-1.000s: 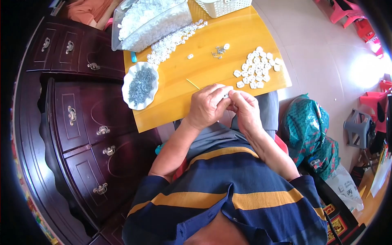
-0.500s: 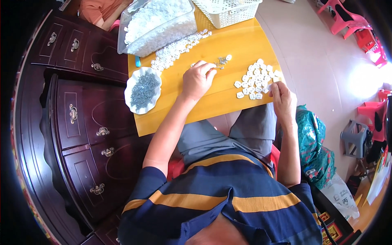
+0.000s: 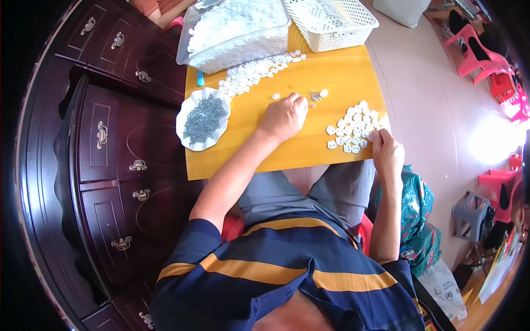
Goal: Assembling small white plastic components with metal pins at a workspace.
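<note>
Left hand (image 3: pixel 284 117) curls, palm down, on our yellow desk (image 3: pixel 259 144); right hand (image 3: pixel 386 153) pinches at white pieces (image 3: pixel 352 128); its grip unclear. Pale floor (image 3: pixel 436 121) lies beyond.

A second ago my hands work together at the near edge of the tabletop (image 3: pixel 331 71); now they are well apart. My left hand (image 3: pixel 284 117) lies out in the middle, its fingertips near the small metal bits (image 3: pixel 316 96) at about 1 o'clock from it. My right hand (image 3: pixel 386 151) sits at the near right corner, its fingers touching the cluster of white pieces (image 3: pixel 352 128) at 10 o'clock from it.
</note>
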### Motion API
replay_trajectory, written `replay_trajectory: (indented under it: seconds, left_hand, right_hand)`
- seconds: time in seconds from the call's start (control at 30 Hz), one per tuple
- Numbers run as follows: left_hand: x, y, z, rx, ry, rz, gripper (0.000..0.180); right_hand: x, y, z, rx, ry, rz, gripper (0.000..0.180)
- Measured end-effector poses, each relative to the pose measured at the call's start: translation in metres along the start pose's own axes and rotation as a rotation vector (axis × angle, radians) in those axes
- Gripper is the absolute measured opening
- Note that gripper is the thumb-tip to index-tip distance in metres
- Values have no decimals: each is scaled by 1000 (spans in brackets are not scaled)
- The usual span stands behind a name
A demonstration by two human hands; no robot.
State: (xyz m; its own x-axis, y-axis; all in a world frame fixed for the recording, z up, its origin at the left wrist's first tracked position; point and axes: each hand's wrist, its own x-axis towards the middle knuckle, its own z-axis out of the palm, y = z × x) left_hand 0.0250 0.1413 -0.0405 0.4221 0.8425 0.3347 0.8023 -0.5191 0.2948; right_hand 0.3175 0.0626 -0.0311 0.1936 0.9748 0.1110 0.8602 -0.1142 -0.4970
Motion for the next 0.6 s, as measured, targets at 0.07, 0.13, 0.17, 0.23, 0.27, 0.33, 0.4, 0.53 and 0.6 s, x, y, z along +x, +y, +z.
replay_trajectory:
  seconds: [0.07,0.13,0.17,0.23,0.27,0.33,0.4,0.53,0.6]
  left_hand:
    - [-13,-2,-9,-103,39,-14,9]
    - [-28,-5,-24,-167,69,-91,9]
    - [-36,-6,-31,-240,91,-160,9]
    - [-49,-7,-42,-274,147,-182,6]
    - [-55,-6,-49,-369,163,-242,6]
    - [-63,-6,-53,-478,275,-262,7]
    - [-75,-4,-58,-538,256,-334,7]
    - [-99,-5,-49,-709,268,-434,6]
    - [-101,0,-49,-788,292,-436,7]
  right_hand:
    - [1,0,-3,3,4,-4,27]
    - [3,0,-5,-5,9,-14,24]
    - [3,-2,-4,-8,12,-25,24]
    - [3,-5,-3,34,38,-57,21]
    - [5,-7,-3,5,36,-66,18]
    - [10,-18,-5,-8,100,-104,17]
    - [17,-38,-5,27,173,-111,12]
    - [38,-102,9,179,156,-334,5]
    - [48,-134,24,192,71,-428,5]
